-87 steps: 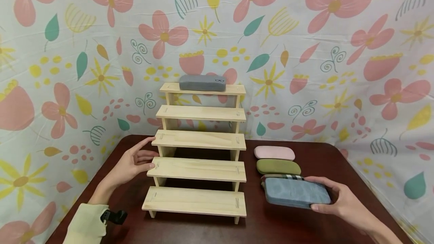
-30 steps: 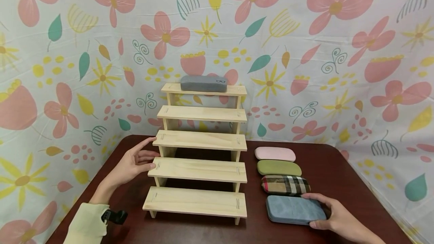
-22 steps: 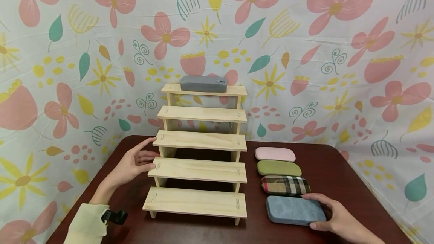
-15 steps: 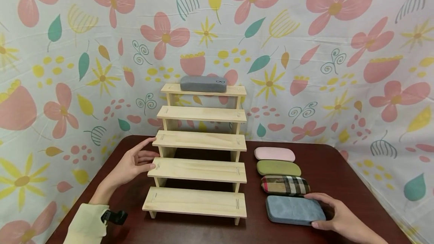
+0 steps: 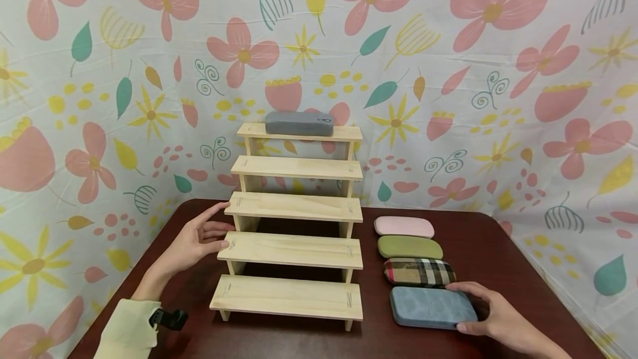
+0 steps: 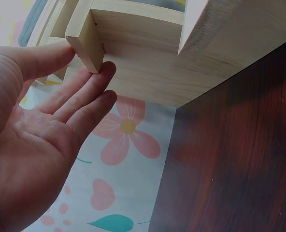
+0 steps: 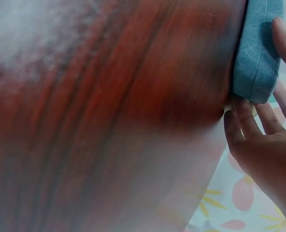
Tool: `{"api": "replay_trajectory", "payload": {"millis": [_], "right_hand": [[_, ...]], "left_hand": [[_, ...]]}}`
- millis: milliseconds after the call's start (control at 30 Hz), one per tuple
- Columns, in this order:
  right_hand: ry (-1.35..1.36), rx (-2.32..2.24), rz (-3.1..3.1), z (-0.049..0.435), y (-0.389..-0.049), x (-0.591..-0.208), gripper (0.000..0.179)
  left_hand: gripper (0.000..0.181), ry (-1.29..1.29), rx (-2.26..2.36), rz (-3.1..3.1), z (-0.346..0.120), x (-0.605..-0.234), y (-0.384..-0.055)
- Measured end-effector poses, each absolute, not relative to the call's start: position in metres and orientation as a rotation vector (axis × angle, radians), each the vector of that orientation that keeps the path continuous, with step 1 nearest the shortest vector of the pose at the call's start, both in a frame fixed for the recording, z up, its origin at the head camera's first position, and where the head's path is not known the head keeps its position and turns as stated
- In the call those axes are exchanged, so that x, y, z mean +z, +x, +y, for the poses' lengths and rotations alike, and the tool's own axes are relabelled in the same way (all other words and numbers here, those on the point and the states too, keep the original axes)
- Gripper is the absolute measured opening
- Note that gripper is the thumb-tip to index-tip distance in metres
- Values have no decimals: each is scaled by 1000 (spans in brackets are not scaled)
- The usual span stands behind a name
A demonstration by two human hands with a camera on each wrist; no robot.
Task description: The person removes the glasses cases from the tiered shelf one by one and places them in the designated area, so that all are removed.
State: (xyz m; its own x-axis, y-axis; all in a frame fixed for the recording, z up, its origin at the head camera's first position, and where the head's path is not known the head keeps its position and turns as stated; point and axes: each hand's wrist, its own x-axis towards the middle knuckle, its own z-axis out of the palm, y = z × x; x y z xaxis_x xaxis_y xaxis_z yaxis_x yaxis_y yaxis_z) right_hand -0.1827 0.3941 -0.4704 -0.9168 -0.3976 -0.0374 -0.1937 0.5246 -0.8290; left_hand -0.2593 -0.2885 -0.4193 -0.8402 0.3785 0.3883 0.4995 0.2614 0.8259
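Observation:
My right hand (image 5: 498,314) grips the right end of a blue glasses case (image 5: 431,307), thumb on its near side and fingers on its far side. The case lies on the table, first in front of a plaid glasses case (image 5: 420,271). Behind that are a green glasses case (image 5: 410,247) and a pink glasses case (image 5: 404,226). My left hand (image 5: 186,245) touches the left side of a stepped wooden rack (image 5: 286,295). Its thumb and extended fingers meet board ends (image 6: 82,41). A grey glasses case (image 5: 299,124) sits on the top step.
The rack stands mid-table, left of the row of cases. Below it spreads a dark reddish-brown table (image 5: 279,345). A flowered cloth (image 5: 319,54) hangs close behind and along both sides. A black band (image 5: 168,319) is on the left wrist.
The blue case was held raised and overlapping the plaid one; my right hand has brought it down to the near end of the row. My left hand has stayed at the rack.

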Motion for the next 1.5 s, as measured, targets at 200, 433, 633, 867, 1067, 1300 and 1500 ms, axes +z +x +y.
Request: {"api": "replay_trajectory", "payload": {"millis": [200,433,633,867,1067,1300,1500], "right_hand": [[-515,-1334,2569,394,-184,-471,65],[-519,-1362,2539,394,-185,-471,65],[-518,-1355,2543,393,-185,-472,66],[-510,-1363,2506,396,-184,-462,67],[-620,-1305,2644,398,-188,-437,59],[-862,-1089,2941,374,-208,-388,58],[-929,-985,3025,342,-232,-340,57]], "left_hand": [[85,-840,-1641,-2407,-289,-419,-260],[85,-832,-1646,-2411,-289,-418,-259],[85,-816,-1642,-2427,-289,-418,-258],[86,-825,-1660,-2408,-288,-418,-258],[86,-828,-1662,-2405,-288,-418,-258],[86,-823,-1655,-2414,-289,-418,-257],[85,-819,-1648,-2419,-288,-419,-257]]}}
